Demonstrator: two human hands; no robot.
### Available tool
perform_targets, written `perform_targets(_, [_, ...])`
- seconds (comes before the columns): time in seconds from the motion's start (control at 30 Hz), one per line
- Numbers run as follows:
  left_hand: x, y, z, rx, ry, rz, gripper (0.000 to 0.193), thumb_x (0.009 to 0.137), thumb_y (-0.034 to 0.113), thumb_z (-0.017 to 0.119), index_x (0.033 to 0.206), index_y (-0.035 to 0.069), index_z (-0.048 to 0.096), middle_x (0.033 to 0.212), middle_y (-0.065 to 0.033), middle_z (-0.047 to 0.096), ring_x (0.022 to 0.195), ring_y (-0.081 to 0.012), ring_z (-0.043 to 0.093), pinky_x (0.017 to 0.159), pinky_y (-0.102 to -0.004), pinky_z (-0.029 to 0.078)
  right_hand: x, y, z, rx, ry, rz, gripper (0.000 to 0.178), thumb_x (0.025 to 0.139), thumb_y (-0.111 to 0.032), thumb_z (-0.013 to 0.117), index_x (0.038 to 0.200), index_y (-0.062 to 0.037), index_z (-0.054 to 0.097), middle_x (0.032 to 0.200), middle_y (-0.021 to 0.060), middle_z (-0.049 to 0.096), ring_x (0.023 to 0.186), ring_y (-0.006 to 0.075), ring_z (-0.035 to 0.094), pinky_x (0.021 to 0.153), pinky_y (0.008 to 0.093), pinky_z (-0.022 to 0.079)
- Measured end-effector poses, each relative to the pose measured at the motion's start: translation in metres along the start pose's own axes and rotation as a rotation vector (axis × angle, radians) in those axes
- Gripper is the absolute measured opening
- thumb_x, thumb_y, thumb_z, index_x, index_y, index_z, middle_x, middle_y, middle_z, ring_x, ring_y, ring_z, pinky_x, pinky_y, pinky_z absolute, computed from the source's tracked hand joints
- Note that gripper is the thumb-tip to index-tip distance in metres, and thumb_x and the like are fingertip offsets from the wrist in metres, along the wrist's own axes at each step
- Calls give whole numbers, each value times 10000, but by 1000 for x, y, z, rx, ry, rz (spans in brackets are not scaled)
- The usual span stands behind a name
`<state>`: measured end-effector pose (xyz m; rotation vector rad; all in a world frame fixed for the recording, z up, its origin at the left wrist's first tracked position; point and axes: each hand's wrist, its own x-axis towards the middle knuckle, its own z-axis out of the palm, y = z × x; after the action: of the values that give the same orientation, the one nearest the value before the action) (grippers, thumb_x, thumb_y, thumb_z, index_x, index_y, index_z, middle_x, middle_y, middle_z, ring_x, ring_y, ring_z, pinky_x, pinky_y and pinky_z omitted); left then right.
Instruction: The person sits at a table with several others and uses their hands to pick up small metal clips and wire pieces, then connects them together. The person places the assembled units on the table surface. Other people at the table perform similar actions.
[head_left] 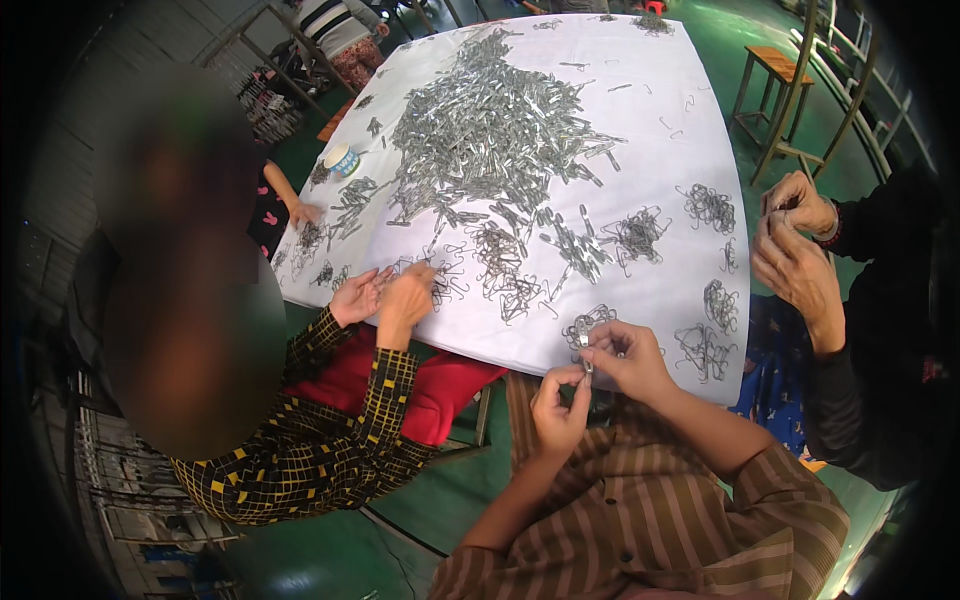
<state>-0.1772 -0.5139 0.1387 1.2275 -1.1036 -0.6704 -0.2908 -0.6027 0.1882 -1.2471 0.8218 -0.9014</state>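
At the near edge of the white-topped table point(470, 335), my left hand point(558, 415) and my right hand point(632, 360) meet. Both are closed, fingertips pinching a small silver metal clip point(586, 345) between them. Its lower end is partly hidden by my fingers. Just behind it lies a small heap of bent wire hooks point(578, 325). More wire hooks point(505, 270) are spread out to the left and farther back. A large mound of flat silver metal clips point(490, 120) covers the middle and far part of the table, trailing loose pieces point(575, 245) toward me.
A person in a black and yellow sleeve point(385, 400) handles hooks on my left; a co-worker's hands point(800, 240) work at my right. Another hand point(303, 212) reaches in at far left beside a paper cup point(342, 160). Hook heaps point(705, 350) line the right edge; a wooden stool point(778, 68) stands beyond.
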Motion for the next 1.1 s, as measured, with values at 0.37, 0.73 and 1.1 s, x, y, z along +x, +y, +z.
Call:
perform_targets(0.37, [-2, 8, -2, 281, -27, 138, 137, 785, -69, 640, 879, 3, 571, 857, -100, 643, 771, -165, 629, 712, -264, 494, -18, -2, 3, -231, 80, -240, 106, 776, -29, 687, 843, 23, 622, 668, 16, 587, 550, 31, 451, 490, 198, 376])
perform_targets(0.73, [67, 3, -44, 604, -286, 274, 144, 755, -22, 629, 896, 2, 643, 853, -122, 638, 804, -282, 612, 719, -381, 491, -30, -1, -1, -318, 98, -317, 113, 766, -43, 702, 843, -4, 628, 687, 41, 589, 532, 73, 472, 491, 225, 388])
perform_targets(1.1, [119, -39, -37, 1328, -528, 543, 93, 690, 52, 579, 726, -1, 646, 750, -107, 600, 764, -249, 584, 660, -337, 489, -36, 8, -4, -339, 78, -290, 115, 762, -47, 708, 836, -9, 628, 681, 44, 593, 526, 91, 483, 492, 233, 392])
